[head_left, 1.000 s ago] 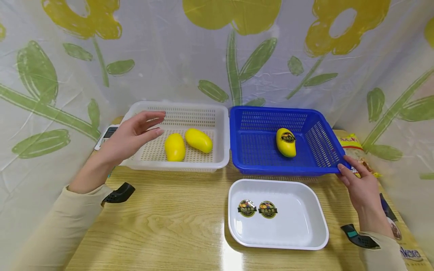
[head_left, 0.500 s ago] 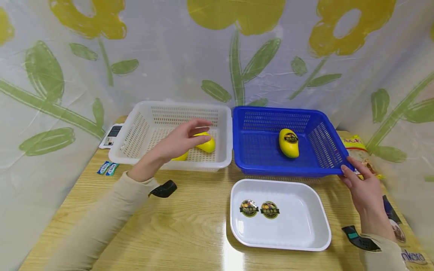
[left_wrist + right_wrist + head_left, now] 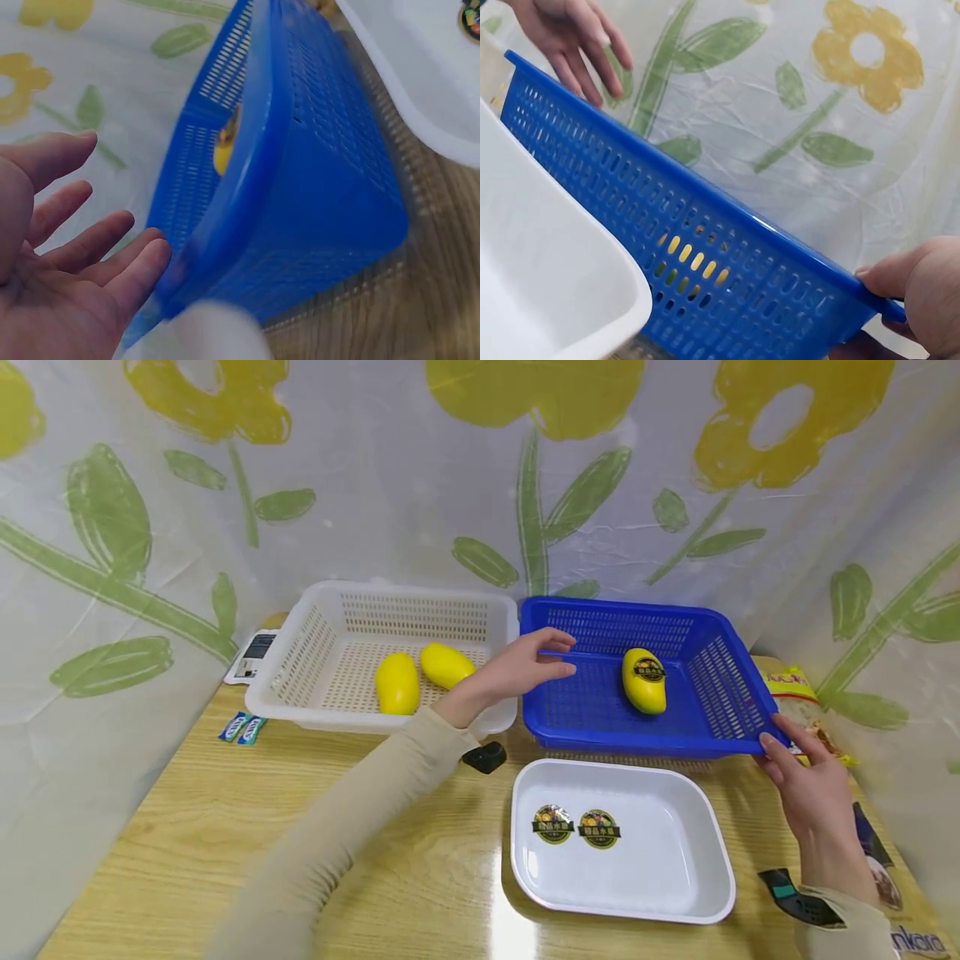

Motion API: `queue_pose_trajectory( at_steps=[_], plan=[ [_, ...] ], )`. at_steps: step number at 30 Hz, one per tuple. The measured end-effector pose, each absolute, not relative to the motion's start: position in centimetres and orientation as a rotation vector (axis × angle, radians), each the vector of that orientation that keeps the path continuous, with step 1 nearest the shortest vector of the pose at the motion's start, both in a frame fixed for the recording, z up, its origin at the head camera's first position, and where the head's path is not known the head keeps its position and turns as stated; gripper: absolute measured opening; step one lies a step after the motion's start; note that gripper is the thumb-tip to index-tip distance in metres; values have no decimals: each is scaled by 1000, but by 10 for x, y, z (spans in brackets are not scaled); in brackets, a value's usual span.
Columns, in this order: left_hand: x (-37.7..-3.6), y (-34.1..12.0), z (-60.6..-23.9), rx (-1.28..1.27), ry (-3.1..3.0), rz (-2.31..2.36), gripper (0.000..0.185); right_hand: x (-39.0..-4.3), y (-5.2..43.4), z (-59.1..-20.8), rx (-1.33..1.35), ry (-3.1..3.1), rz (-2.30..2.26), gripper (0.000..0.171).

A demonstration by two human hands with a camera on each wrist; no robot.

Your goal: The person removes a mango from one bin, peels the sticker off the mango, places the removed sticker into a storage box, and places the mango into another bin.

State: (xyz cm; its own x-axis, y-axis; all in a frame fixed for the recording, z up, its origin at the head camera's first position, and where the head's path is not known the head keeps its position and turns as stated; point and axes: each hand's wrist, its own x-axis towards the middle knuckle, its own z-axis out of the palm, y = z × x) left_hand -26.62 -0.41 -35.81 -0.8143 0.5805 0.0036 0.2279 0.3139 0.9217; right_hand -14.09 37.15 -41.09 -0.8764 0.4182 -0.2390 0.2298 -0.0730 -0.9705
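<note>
Blue basket point(image 3: 600, 710): far right of the wooden table point(image 3: 300, 827), standing flat, its left wall just beside the white basket point(image 3: 315, 652); perforated walls and floor.
Labelled mango point(image 3: 644, 680): lies inside the blue basket, right of centre, dark round sticker facing up; seen through the slots in the right wrist view point(image 3: 694, 259).
Left hand point(image 3: 525, 664): reaches across from the left and hovers over the left part of the blue basket, fingers extended and loosely spread, thumb above; holds nothing. In the left wrist view point(image 3: 67, 247) the palm is open beside the basket's rim; contact with the rim cannot be judged.
Right hand point(image 3: 806, 777): at the near right corner of the blue basket, thumb on top of the rim, fingers below it, pinching the corner point(image 3: 922, 296).
White basket: far left, holding two plain yellow mangoes point(image 3: 397, 682) side by side, near each other.
White tray point(image 3: 675, 860): near side, just in front of the blue basket; two round stickers point(image 3: 553, 823) lie on its floor at the left.
Small packets point(image 3: 242, 727): blue and white, on the table left of the white basket.
Snack bag point(image 3: 787, 685): yellow, right of the blue basket, partly hidden.
Backdrop point(image 3: 480, 485): plastic sheet with a yellow flower print.
</note>
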Motion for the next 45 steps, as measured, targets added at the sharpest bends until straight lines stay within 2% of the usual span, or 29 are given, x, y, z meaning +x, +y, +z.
queue_pose_trajectory(
  at_steps=[14,31,45],
  plan=[
    [-282,55,-362,706,2323,1439,45,-139,369,-414,-744,-1953,2133,71],
    [-292,67,-364,623,2334,1450,46,-140,369,-412,-702,-1896,2199,76],
    [-306,101,-374,507,2316,1440,50,-140,370,-409,-746,-1913,2200,79]
  ],
)
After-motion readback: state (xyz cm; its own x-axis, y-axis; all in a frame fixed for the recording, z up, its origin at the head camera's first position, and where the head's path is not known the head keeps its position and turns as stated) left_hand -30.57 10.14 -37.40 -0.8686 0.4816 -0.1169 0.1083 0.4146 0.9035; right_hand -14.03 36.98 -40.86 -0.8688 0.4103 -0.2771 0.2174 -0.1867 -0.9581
